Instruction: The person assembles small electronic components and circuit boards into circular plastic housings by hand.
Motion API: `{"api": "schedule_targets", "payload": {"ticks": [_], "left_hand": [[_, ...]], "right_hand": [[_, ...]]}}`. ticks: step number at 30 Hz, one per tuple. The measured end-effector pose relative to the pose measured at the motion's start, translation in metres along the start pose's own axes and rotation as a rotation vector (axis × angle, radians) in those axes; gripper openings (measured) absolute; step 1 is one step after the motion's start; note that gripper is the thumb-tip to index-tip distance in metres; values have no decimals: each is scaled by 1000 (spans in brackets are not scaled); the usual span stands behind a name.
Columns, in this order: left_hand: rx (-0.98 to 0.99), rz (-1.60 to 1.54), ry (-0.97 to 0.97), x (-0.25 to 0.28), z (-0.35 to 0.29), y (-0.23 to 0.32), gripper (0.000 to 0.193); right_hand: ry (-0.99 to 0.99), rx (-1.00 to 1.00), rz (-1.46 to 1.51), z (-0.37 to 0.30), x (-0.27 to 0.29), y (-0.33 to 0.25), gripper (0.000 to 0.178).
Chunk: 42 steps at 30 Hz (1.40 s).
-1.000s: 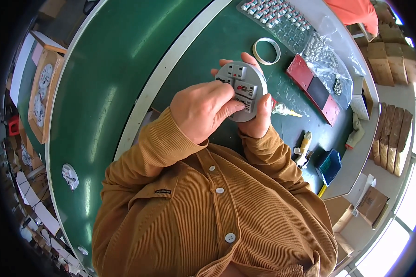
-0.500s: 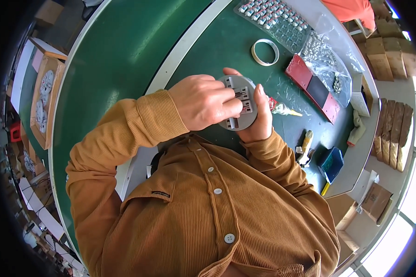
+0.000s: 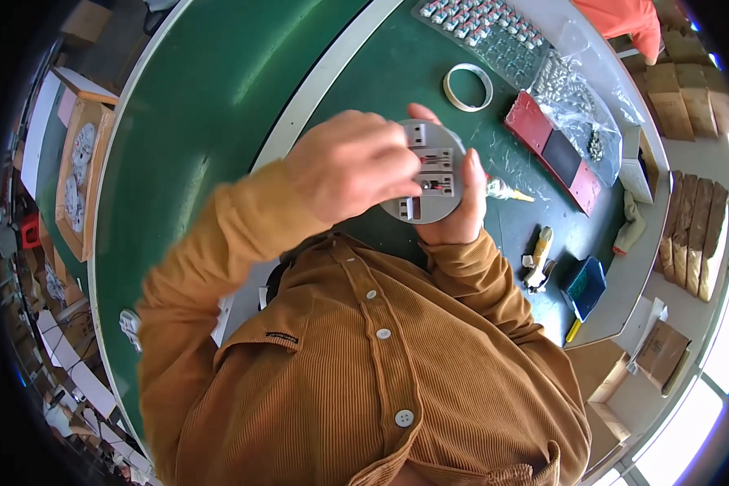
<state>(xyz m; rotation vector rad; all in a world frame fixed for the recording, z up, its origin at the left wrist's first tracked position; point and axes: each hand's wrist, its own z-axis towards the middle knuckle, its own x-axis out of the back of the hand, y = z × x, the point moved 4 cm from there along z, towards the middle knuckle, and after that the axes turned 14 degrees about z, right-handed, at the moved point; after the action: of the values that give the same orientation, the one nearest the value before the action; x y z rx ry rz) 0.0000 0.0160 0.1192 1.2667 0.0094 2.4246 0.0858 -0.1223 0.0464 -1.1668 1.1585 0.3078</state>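
My right hand [image 3: 462, 219] cradles a round grey disc [image 3: 447, 204], its thumb along the right rim and fingers behind it. White rectangular fittings [image 3: 436, 159] with slots and small red and metal parts sit on the disc's face. My left hand [image 3: 352, 170] is over the disc's left side, its fingers curled in and blurred by motion. Whatever lies between those fingertips is hidden. Just right of the disc, a tool with a yellow tapered tip [image 3: 510, 191] lies on the green table [image 3: 364, 81].
A tape roll [image 3: 468, 87], a red-and-black block [image 3: 551, 152], and a clear tray [image 3: 494, 36] of small parts lie beyond. At right are a plastic bag [image 3: 571, 89], yellow-handled tool [image 3: 540, 259] and blue bin [image 3: 583, 287]. Another person's orange sleeve [image 3: 624, 20] shows at top right.
My left hand has shifted slightly up and its forearm has swung inward, uncovering a white item at the table's left edge. The disc has moved a little right, and more of its fittings show.
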Motion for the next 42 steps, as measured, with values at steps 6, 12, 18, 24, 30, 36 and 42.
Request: {"api": "schedule_targets", "payload": {"ticks": [6, 12, 18, 24, 30, 36, 42], "left_hand": [[1118, -805, 302, -22, -66, 9, 18], [1115, -1047, 306, -27, -58, 29, 21], [1112, -1097, 378, -28, -58, 30, 25], [1145, -1210, 368, -36, -58, 25, 29], [1180, -1251, 309, -42, -64, 21, 30], [1213, -1207, 299, -44, -64, 21, 30], [1189, -1185, 297, -44, -65, 22, 30]], "right_hand": [[-161, 20, 283, 10, -11, -3, 84], [-72, 21, 181, 15, -5, 0, 83], [-29, 5, 150, 10, 1, 0, 83], [-2, 14, 158, 5, 1, 0, 79], [27, 19, 162, 2, -1, 2, 76], [10, 26, 125, 2, 0, 0, 76], [24, 5, 51, 1, -1, -1, 80]]}}
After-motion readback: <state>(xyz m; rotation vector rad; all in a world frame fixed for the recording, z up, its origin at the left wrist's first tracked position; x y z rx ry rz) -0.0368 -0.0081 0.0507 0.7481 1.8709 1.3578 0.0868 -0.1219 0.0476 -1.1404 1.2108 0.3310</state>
